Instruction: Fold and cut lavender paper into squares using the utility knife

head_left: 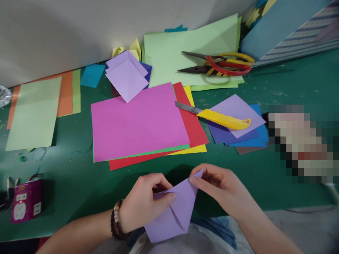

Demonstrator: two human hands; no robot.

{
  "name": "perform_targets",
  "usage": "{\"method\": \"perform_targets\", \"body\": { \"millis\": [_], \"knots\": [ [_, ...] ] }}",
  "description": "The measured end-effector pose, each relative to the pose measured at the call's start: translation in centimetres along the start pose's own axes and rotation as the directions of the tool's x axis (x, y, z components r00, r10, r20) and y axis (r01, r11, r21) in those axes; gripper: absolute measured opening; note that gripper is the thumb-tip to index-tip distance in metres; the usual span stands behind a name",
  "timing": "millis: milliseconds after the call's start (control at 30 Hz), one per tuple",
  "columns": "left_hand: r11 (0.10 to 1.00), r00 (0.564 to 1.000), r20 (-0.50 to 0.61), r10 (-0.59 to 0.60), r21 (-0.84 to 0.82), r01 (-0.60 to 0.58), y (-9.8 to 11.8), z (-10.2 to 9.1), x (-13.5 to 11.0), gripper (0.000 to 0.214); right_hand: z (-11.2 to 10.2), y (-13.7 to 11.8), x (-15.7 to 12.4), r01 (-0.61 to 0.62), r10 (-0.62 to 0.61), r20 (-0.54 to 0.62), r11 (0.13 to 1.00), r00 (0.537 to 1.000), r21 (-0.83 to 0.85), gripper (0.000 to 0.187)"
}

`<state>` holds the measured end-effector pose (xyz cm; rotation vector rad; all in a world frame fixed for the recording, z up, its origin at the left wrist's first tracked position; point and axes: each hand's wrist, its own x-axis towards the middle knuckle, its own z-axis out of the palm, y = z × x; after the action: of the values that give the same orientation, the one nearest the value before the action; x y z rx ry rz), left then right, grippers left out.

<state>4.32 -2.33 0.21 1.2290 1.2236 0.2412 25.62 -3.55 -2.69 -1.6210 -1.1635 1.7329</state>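
Green-topped table (291, 83) meets a pale wall (53, 35), and the stack of coloured paper (140, 123) lies near its middle, a magenta sheet over red, yellow and green ones. Just below that stack, a folded sheet of lilac paper (177, 218) is held up between both hands. A diagonal crease crosses its lower part, its bottom point drops toward the person's lap, and its top narrows to a tip.

The fold itself is what is being worked at this moment, with the paper pinched rather than laid flat. Left hand (143, 208) is partly closed, its fingers curled behind the paper and its thumb pressed across the front. Right hand (222, 187) pinches the top tip between thumb and fingers. Both forearms angle inward from the lower corners of the view, and a beaded bracelet (116, 220) circles the left wrist.

Around the stack lie other things — folded lilac squares (127, 76) above it, scissors with red and yellow handles (217, 63) beyond it, a yellow-handled utility knife (222, 118) to its right, and a magenta power socket (26, 201) down to its left.
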Motion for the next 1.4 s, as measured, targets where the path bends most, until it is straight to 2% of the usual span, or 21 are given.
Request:
{"method": "perform_targets", "body": {
  "millis": [433, 1000, 1133, 1200, 1267, 1333, 1400],
  "knots": [
    [0.998, 0.998, -0.008, 0.058, 0.018, -0.058, -0.4, -0.3, 0.2, 0.009, 0.7, -0.5, 0.0, 0.022, -0.021, -0.118, 1.0, 0.993, 0.011, 0.026],
    [0.989, 0.996, -0.04, 0.078, 0.129, -0.073, -0.5, -0.4, 0.4, 0.011, 0.9, -0.4, 0.0, 0.047, -0.056, -0.133, 0.996, 0.989, -0.075, 0.024],
    [0.989, 0.996, -0.039, 0.079, 0.128, -0.074, -0.6, -0.5, 0.5, 0.011, 0.2, -0.5, 0.0, 0.049, -0.06, -0.064, 0.985, 0.996, -0.167, 0.021],
    [0.987, 0.996, -0.028, 0.08, 0.139, -0.076, -0.7, -0.5, 0.5, 0.011, -0.3, -0.9, 0.2, 0.109, -0.119, -0.023, 0.957, 0.993, -0.27, 0.016],
    [0.983, 0.996, -0.011, 0.09, 0.165, -0.086, -0.7, -0.6, 0.6, 0.011, -0.6, -1.6, 0.4, 0.243, -0.244, 0.05, 0.882, 0.968, -0.404, 0.021],
    [0.975, 0.995, 0.004, 0.104, 0.198, -0.103, -0.6, -0.6, 0.6, 0.011, -0.7, -2.4, 0.9, 0.392, -0.346, 0.188, 0.757, 0.919, -0.522, 0.021],
    [0.964, 0.993, 0.009, 0.119, 0.237, -0.118, -0.4, -0.7, 0.6, 0.011, -0.6, -3.2, 1.4, 0.49, -0.364, 0.329, 0.649, 0.872, -0.583, 0.011]
  ]
}}
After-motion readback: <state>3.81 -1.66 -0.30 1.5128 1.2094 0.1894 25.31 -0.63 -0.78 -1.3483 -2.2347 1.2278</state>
